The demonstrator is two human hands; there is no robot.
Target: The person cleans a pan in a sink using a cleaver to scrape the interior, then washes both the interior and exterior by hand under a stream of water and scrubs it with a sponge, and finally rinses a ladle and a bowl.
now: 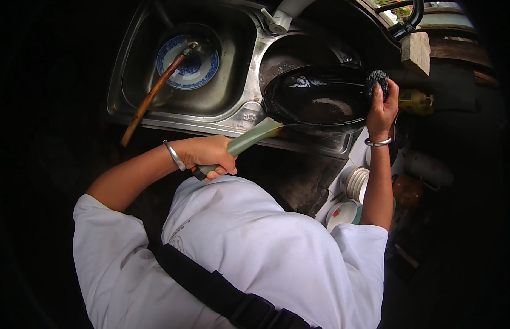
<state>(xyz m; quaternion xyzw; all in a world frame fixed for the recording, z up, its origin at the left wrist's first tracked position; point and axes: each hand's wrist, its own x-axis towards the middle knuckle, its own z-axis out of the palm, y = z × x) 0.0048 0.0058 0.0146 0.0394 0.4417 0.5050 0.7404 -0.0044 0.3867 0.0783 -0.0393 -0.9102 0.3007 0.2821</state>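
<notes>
My left hand [213, 156] is wrapped around the green handle [255, 137] of a dark frying pan [316, 98]. The pan rests tilted over the right basin [279, 53] of a stainless steel sink, and a pale patch shows on its inner surface. A dark, coarse scouring pad [377, 82] is pinched between the thumb and fingers of my right hand [383, 107], at the pan's far right rim. Whether the pad touches the rim, I cannot tell.
A blue-rimmed plate [205, 74] lies in the left basin [234, 78], with a wooden-handled utensil [156, 88] across it. The faucet [279, 22] stands behind. Stacked white bowls [355, 181] and a flowered bowl [341, 216] sit at right, below a wooden block [415, 51].
</notes>
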